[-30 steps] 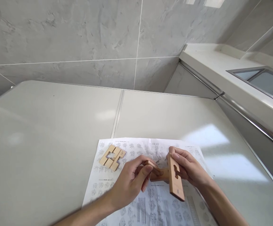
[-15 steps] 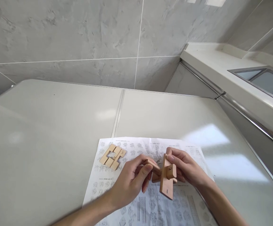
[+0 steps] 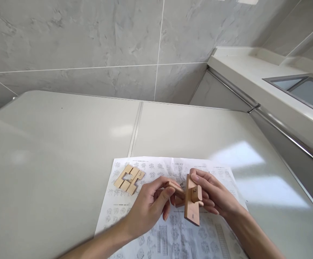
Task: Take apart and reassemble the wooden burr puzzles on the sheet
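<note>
Between my hands, above the printed sheet (image 3: 151,216), are several interlocked wooden puzzle pieces. A long flat piece (image 3: 191,207) with slanted ends stands tilted, and a piece marked "2" (image 3: 196,193) pokes through it. My right hand (image 3: 213,187) is closed on the upper end of the long piece, thumb on its edge. My left hand (image 3: 153,205) pinches another wooden piece (image 3: 175,187), which meets the assembly from the left. Where the pieces join is partly hidden by fingers. Left of my hands, some notched wooden pieces (image 3: 131,187) lie flat on the sheet.
A pale table (image 3: 64,154) with a seam across it lies under the sheet. Grey tiled wall (image 3: 91,36) rises behind it. To the right runs a white ledge (image 3: 242,61) with a metal rail below.
My right hand has tilted the long wooden piece slightly, its lower end rising a little. The left hand keeps its pinch almost unmoved. The flat pieces on the sheet stay put.
</note>
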Motion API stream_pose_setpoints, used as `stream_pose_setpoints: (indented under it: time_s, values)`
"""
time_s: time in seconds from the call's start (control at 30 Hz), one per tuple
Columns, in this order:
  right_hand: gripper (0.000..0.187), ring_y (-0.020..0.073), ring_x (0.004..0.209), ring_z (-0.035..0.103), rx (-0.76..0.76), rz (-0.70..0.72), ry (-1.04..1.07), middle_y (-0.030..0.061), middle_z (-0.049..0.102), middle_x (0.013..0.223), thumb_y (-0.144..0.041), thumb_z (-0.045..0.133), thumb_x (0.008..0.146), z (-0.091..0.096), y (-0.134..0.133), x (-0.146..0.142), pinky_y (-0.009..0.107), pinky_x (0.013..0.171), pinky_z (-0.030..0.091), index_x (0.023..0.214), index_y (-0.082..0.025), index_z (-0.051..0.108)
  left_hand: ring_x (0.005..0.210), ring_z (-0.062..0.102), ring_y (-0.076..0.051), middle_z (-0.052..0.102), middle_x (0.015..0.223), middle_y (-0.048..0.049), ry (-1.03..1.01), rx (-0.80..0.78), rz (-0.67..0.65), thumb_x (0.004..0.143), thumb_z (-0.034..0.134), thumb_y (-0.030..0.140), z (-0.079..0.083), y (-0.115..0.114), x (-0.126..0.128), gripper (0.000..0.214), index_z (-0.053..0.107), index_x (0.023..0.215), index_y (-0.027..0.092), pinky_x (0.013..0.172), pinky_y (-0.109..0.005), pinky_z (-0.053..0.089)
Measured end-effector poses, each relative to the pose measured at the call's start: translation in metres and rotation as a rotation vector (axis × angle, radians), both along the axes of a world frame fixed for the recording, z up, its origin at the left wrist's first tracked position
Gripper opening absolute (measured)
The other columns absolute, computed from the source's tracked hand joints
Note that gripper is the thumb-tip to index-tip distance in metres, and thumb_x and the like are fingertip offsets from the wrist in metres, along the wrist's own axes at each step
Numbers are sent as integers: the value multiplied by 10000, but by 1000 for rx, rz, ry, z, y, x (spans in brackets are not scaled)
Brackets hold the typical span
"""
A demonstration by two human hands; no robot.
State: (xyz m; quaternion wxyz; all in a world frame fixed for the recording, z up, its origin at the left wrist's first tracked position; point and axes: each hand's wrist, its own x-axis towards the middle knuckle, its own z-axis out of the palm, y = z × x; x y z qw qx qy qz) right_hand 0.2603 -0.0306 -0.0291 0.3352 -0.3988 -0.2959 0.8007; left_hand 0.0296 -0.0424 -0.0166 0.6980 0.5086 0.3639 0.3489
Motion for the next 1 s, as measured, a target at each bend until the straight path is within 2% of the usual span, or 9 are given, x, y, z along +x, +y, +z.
stream_pose_setpoints:
  time_s: [0.23, 0.47, 0.53, 0.63, 0.73, 0.8, 0.87, 0.93, 1.0]
  values:
    - [449, 34, 330, 275, -1, 87, 4, -120, 397, 459, -535, 742, 994, -4, 0, 0, 123, 292, 293, 763, -209, 536, 496, 488, -44, 641, 780, 7, -19, -26, -49, 1116, 533, 453, 1, 1, -3, 342, 704, 1040, 167, 479, -176, 383]
    - [482, 42, 319, 359, 23, 95, -80, -94, 479, 487, -593, 724, 987, -2, 0, -3, 143, 307, 300, 768, -206, 536, 487, 476, -37, 603, 764, 23, -28, -24, -35, 1122, 518, 470, -1, 1, -2, 354, 685, 1037, 170, 474, -179, 363]
    - [490, 44, 317, 367, 29, 88, -78, -93, 482, 485, -607, 714, 988, -1, 0, -4, 145, 308, 305, 770, -209, 530, 492, 476, -40, 607, 781, 22, -2, -13, -26, 1128, 495, 486, -2, 0, -1, 348, 663, 1096, 183, 481, -188, 361]
    - [495, 45, 318, 367, 28, 85, -71, -91, 484, 479, -604, 714, 989, -1, 0, -6, 140, 303, 303, 759, -210, 521, 540, 479, -60, 618, 856, 14, 12, 23, 10, 1126, 479, 519, -4, -5, -1, 345, 562, 1305, 236, 519, -207, 392]
    - [493, 44, 325, 339, 26, 58, -79, -99, 462, 477, -604, 721, 982, -2, -1, -6, 136, 296, 301, 760, -215, 514, 721, 545, -122, 613, 983, -26, 18, 102, -10, 1040, 633, 575, -9, -11, -3, 550, 443, 1468, 285, 632, -248, 467]
    - [489, 44, 332, 325, 31, 40, -82, -103, 449, 480, -604, 720, 983, -2, -2, -7, 134, 296, 301, 767, -218, 512, 841, 564, -164, 598, 1085, -52, 32, 140, -46, 864, 853, 579, -12, -14, -4, 884, 363, 1552, 320, 704, -274, 493]
    - [484, 44, 337, 326, 44, 37, -89, -98, 466, 486, -601, 709, 992, -3, -3, -8, 132, 299, 304, 771, -219, 508, 897, 568, -181, 577, 1159, -57, 36, 136, -60, 692, 997, 515, -14, -17, -4, 1164, 287, 1601, 362, 752, -290, 506]
    - [478, 44, 340, 328, 59, 38, -98, -92, 487, 492, -597, 696, 1002, -3, -5, -9, 134, 305, 316, 777, -219, 509, 912, 569, -181, 570, 1167, -47, 43, 117, -50, 670, 1021, 437, -14, -17, -4, 1202, 268, 1605, 386, 784, -297, 510]
    - [473, 43, 339, 331, 68, 36, -105, -90, 499, 501, -597, 687, 1008, -3, -6, -10, 138, 310, 329, 785, -218, 512, 858, 554, -158, 574, 1107, -22, 67, 113, -25, 759, 968, 350, -13, -16, -3, 1066, 293, 1583, 391, 752, -279, 499]
